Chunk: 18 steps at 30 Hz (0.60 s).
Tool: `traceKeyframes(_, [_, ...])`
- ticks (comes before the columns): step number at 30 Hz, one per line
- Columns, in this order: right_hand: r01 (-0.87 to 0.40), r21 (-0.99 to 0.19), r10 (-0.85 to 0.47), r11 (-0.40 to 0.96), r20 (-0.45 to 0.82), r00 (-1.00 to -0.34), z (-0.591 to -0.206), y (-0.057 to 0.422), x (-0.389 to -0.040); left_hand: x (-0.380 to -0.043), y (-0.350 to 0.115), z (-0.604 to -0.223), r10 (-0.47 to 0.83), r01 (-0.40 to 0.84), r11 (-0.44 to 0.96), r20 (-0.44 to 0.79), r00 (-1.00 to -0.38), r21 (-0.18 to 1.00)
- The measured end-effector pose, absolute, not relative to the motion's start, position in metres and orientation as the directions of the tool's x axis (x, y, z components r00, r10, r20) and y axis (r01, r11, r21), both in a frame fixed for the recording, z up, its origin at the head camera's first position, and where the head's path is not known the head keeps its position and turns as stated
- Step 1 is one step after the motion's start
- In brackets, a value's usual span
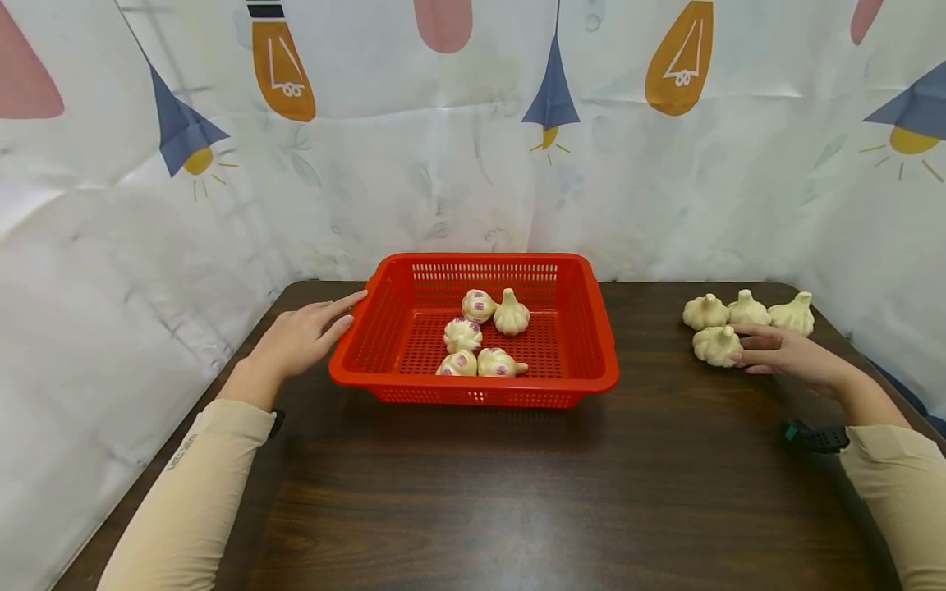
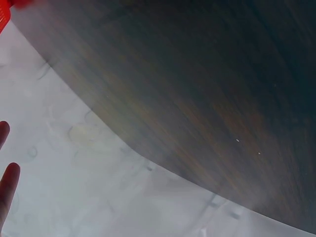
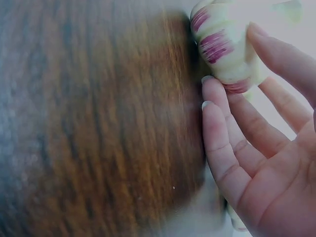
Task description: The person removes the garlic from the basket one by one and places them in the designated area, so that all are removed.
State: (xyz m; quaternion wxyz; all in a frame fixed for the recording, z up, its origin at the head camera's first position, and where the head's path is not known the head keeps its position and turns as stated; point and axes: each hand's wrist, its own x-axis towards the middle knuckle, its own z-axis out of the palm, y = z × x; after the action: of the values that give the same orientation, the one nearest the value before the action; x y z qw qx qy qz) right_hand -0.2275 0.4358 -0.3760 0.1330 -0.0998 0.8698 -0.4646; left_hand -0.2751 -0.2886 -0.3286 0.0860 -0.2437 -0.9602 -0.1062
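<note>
My left hand [image 1: 297, 338] reaches to the left rim of a red plastic basket [image 1: 473, 394], its fingers extended against the edge. Only fingertips [image 2: 9, 185] of it show in the left wrist view. Over on the right, my right hand [image 1: 794, 357] holds a garlic bulb [image 1: 715, 345] between thumb and fingers at table level. Purple streaks mark this bulb's lower side in the right wrist view, where the palm of the right hand [image 3: 276, 182] faces the camera. Inside the basket lie several garlic bulbs [image 1: 462, 335], white with purple marks.
Behind the right hand, three more garlic bulbs [image 1: 748, 309] sit close together near the table's far right corner. The dark wooden table [image 1: 473, 492] stretches in front of the basket. A white patterned curtain [image 1: 473, 180] hangs along its back and sides.
</note>
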Motion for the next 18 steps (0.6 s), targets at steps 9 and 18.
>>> traceKeyframes(9, [-0.032, -0.832, -0.298, 0.554, -0.163, -0.94, -0.3735, 0.4353, -0.2289, -0.275, -0.2894, -0.3295, 0.455, 0.489, 0.858, 0.213, -0.865, 0.156])
traceKeyframes(18, [-0.036, -0.823, -0.304, 0.567, -0.169, -0.937, -0.3716, 0.4342, -0.2281, -0.2742, -0.2889, -0.3288, 0.454, 0.489, 0.858, 0.214, -0.865, 0.156])
